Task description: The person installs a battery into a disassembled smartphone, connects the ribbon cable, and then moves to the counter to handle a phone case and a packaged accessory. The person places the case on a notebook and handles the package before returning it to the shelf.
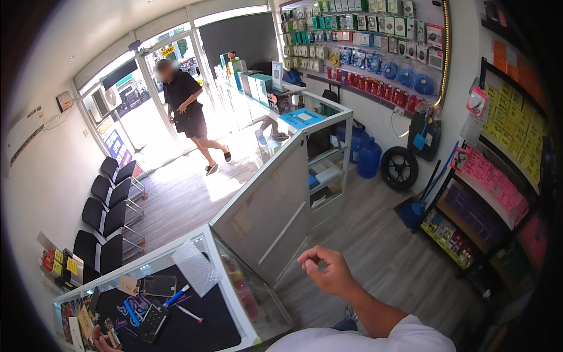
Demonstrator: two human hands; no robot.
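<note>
My right hand is raised over the floor to the right of the glass counter. Its fingers curl toward the thumb in a loose ring, and nothing shows inside. At the lower left rim, my left hand is only partly in view, beside small parts at the end of a black work mat. Its grip is hidden. On the mat lie an opened black device, a dark phone-sized panel, a blue-handled tool, a thin screwdriver and a bubble-wrap sheet.
A grey hinged panel stands between the work counter and a glass display case. Beyond it a person in black walks near the glass door. Black chairs line the left wall. A wheel, dustpan and shelf rack stand right.
</note>
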